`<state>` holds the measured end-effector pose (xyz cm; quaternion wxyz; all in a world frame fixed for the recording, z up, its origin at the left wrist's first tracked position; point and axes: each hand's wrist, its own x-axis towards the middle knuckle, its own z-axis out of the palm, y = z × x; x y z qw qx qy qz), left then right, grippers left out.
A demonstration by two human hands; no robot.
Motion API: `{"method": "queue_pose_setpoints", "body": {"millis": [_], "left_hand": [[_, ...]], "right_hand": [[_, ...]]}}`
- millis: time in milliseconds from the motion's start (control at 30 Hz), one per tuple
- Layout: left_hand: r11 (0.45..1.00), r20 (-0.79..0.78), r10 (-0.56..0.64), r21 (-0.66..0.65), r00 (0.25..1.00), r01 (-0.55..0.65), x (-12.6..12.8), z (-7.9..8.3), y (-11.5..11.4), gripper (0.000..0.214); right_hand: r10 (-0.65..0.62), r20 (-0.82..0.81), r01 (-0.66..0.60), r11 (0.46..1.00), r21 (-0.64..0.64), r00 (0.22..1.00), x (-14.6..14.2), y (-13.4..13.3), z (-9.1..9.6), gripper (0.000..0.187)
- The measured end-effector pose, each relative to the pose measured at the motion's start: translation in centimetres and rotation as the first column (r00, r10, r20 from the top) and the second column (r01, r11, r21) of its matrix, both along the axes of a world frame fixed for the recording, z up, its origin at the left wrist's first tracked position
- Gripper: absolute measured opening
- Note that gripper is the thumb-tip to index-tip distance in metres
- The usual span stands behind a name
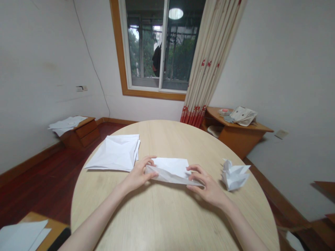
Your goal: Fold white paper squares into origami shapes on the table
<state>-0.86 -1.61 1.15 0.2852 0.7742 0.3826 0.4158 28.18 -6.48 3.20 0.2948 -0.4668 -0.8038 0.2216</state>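
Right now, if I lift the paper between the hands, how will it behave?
The paper would likely bend easily: its thin near flap curves between the left hand and right hand. It looks light, with thin edges. The flap may spring open, standing raised rather than flat.

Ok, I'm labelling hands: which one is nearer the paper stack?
Left: the left hand is beside the paper stack; the right hand is farther right, across the folded sheet.

A person's left hand (141,172) and right hand (209,184) hold a sheet (171,167) at its ends. Left of the sheet lies a paper stack (115,152); right of it, a folded figure (233,177); below it, the table (157,219); beyond it, a window (175,59) and curtain (206,69).
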Motion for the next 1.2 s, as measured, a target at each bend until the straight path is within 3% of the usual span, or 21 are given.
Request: {"method": "queue_pose_setpoints", "body": {"millis": [400, 500, 600, 667, 767, 967, 1067, 1200], "left_hand": [[0.993, 0.069, 0.097, 0.058, 0.993, -0.101, 0.6, -0.2, -0.2, 0.014], [0.988, 0.072, 0.123, 0.085, 0.99, -0.129, 0.7, -0.7, -0.2, 0.014], [0.981, 0.06, 0.162, 0.098, 0.985, -0.167, 0.8, -1.1, -0.2, 0.017], [0.975, 0.048, 0.185, 0.118, 0.982, -0.19, 0.8, -1.3, -0.2, 0.021], [0.946, 0.01, 0.211, 0.248, 0.977, -0.207, 1.0, -1.3, -0.5, 0.03], [0.788, -0.134, 0.349, 0.578, 0.928, -0.213, 1.6, -1.1, -1.3, 0.037], [0.757, -0.194, 0.379, 0.627, 0.905, -0.183, 1.9, -1.1, -1.7, 0.035], [0.785, -0.273, 0.335, 0.611, 0.902, -0.106, 2.4, -1.4, -2.0, 0.036]], "right_hand": [[-0.085, -0.202, 0.114, 0.984, 0.136, 0.976, -0.1, 0.7, -1.0, 0.022], [-0.138, -0.266, 0.198, 0.956, 0.216, 0.954, -0.4, 1.0, -1.8, 0.021], [-0.199, -0.312, 0.305, 0.889, 0.342, 0.929, -0.8, 1.2, -2.7, 0.027], [-0.233, -0.279, 0.34, 0.832, 0.438, 0.931, -1.1, 1.3, -3.1, 0.031], [-0.256, -0.198, 0.323, 0.768, 0.553, 0.946, -1.7, 1.1, -3.4, 0.037], [-0.379, -0.036, 0.302, 0.672, 0.676, 0.925, -3.2, 0.5, -4.1, 0.048], [-0.436, 0.022, 0.298, 0.65, 0.7, 0.9, -3.7, 0.4, -4.6, 0.054], [-0.432, 0.107, 0.241, 0.673, 0.699, 0.896, -4.1, 0.5, -5.0, 0.053]]}}
